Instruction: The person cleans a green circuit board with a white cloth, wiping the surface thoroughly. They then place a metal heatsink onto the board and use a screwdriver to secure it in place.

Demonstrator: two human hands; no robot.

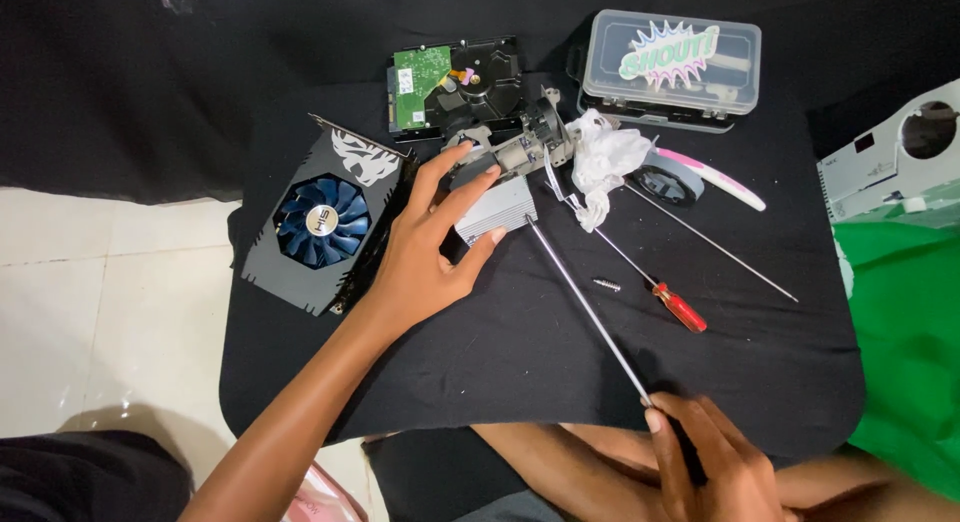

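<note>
Screwdriver [585,307] in right hand [715,462] meets heatsink [495,210], graphics card [325,222] beside it.

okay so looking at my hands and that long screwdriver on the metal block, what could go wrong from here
The long screwdriver is gripped by the right hand far from its tip, so it may slip off the grey metal block toward the left hand. The small loose screw could roll off the black cloth.
</note>
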